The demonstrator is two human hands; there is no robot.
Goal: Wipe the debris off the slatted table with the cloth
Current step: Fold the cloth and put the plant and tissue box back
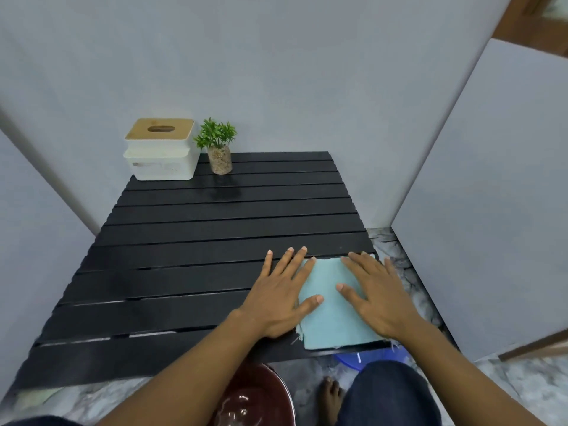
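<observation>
A folded light-blue cloth (333, 315) lies flat at the near right corner of the black slatted table (190, 241). My left hand (282, 290) rests palm down with fingers spread, its thumb and the edge of its palm on the cloth's left side, the other fingers on the slats. My right hand (378, 296) presses flat on the cloth's right half, fingers apart. No debris shows on the dark slats.
A white tissue box with a wooden lid (159, 150) and a small potted plant (218, 149) stand at the table's far left. A dark red basin (261, 398) and a blue basin (368, 359) sit on the marble floor below the near edge, beside my bare foot (330, 398). Grey panels surround the table.
</observation>
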